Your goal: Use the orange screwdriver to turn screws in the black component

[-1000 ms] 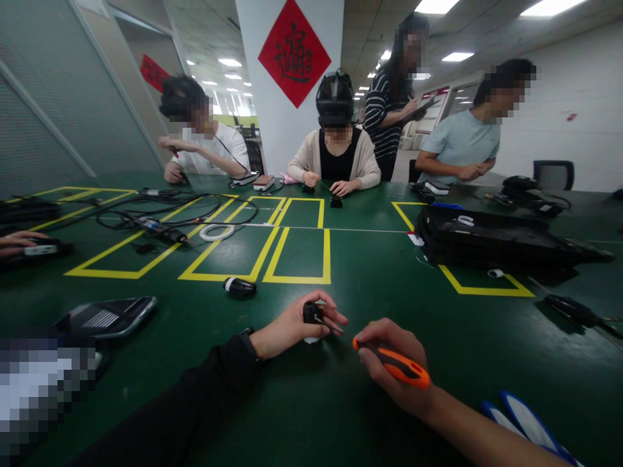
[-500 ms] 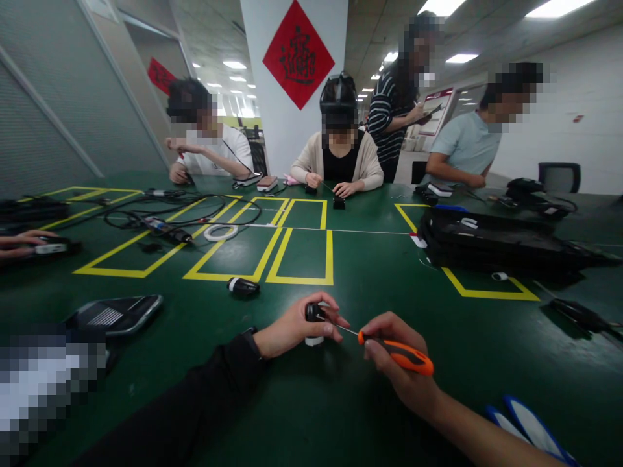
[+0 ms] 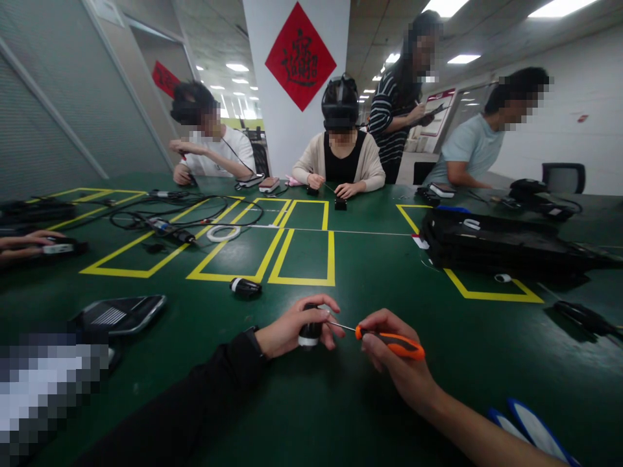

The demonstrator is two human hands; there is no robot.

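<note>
My left hand (image 3: 292,329) is curled round a small black cylindrical piece with a white band (image 3: 310,329), which stands near the table surface; whether it touches the table I cannot tell. In my right hand (image 3: 396,344) is a screwdriver (image 3: 396,345) with an orange and black handle, held between thumb and fingers. Its thin metal shaft points left at the piece. The tip is hidden by my left fingers, so contact cannot be made out. A similar black piece with a white band (image 3: 246,287) lies on its side beyond my left hand.
The green table (image 3: 341,421) carries yellow tape rectangles. A black bag (image 3: 496,243) lies at the right, a white ring (image 3: 223,233) and cables at the left. A phone (image 3: 121,314) rests near my left arm, blue-white gloves (image 3: 535,425) near my right. Several people are round the table.
My left thumb has moved up across the black piece, whose white band now shows more. The screwdriver has shifted slightly left and up with my right hand.
</note>
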